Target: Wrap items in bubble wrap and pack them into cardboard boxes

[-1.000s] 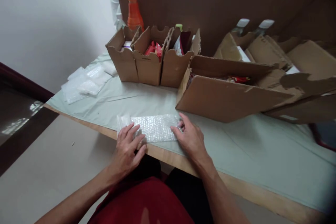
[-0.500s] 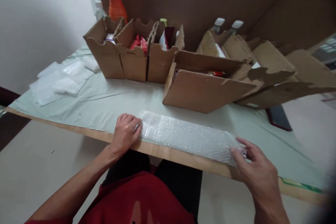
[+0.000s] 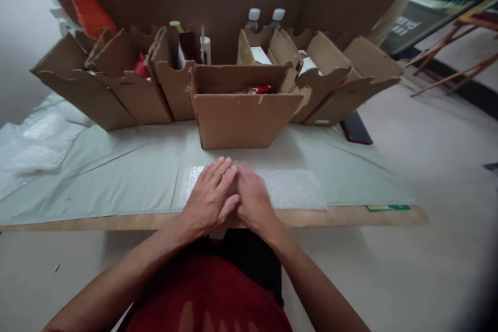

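Note:
A long strip of bubble wrap (image 3: 298,188) lies flat along the front edge of the table, both ends showing on either side of my hands. My left hand (image 3: 212,194) rests on its left-middle part, fingers stretched out and pointing away from me. Close against it, my right hand (image 3: 254,194) is over the middle of the strip. Its fingers are blurred and partly hidden beside the left hand, so their shape is unclear. Just beyond the strip stands a cardboard box (image 3: 235,122) with a red packet (image 3: 260,89) inside.
More open cardboard bins (image 3: 132,98) line the back, holding packets and white boxes. An orange bottle (image 3: 87,8) and two white-capped bottles (image 3: 253,18) stand behind them. Bubble wrap pieces (image 3: 42,137) lie at left. A dark phone-like slab (image 3: 356,127) lies at the right edge.
My hands have left the two ends of the bubble wrap and come together over its middle. The view has swung to the right.

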`<state>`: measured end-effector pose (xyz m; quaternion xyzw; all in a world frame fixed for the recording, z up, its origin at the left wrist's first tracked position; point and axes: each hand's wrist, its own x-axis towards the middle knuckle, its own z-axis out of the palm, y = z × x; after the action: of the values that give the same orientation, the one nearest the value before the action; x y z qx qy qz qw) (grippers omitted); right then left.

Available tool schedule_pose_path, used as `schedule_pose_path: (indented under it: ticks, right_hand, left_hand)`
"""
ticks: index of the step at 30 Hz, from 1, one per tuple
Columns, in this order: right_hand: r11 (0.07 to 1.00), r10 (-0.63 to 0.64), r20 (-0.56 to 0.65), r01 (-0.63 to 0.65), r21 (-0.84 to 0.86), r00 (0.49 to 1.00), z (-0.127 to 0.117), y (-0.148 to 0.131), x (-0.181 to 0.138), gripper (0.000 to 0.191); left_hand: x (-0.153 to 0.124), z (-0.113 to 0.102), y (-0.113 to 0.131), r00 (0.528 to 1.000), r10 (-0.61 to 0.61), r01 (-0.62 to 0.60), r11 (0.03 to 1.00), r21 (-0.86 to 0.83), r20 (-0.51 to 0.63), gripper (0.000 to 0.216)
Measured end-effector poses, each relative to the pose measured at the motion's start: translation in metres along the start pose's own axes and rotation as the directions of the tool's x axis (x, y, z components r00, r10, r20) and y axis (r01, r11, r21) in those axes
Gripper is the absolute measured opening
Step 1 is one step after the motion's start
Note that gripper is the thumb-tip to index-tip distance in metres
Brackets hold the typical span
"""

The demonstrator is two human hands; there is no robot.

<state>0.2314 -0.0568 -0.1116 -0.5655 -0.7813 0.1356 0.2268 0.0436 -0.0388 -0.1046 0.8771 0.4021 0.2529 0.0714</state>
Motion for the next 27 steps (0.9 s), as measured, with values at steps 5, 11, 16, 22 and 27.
schedule_pose_path:
  ticks: [5, 11, 16, 22, 27]
  right_hand:
    - [0.996, 0.055, 0.052, -0.051, -0.076, 0.997, 0.007, 0.027, -0.008, 0.060]
    - [0.829, 0.401, -0.226, -0.457, -0.323, 0.888, -0.062, 0.145, -0.080, 0.061]
    - [0.782, 0.437, -0.361, -0.546, -0.301, 0.824, -0.092, 0.159, -0.095, 0.063]
    - [0.924, 0.314, -0.159, -0.339, -0.175, 0.936, -0.080, 0.135, -0.040, 0.049]
    - [0.941, 0.313, -0.093, -0.322, -0.100, 0.945, -0.094, 0.132, -0.028, 0.026]
  left_hand:
    - [-0.011, 0.020, -0.027, 0.977, -0.057, 0.028, 0.990, 0.141, 0.208, 0.059]
    - [-0.028, 0.013, -0.040, 0.981, -0.095, 0.068, 0.985, 0.156, 0.169, 0.054]
    - [-0.026, 0.009, -0.045, 0.987, -0.114, 0.102, 0.989, 0.110, 0.114, 0.050]
    - [-0.017, -0.006, -0.069, 0.961, -0.275, 0.274, 0.948, 0.159, -0.017, 0.034]
    - [-0.018, -0.013, -0.061, 0.932, -0.363, 0.361, 0.928, -0.093, -0.002, 0.007]
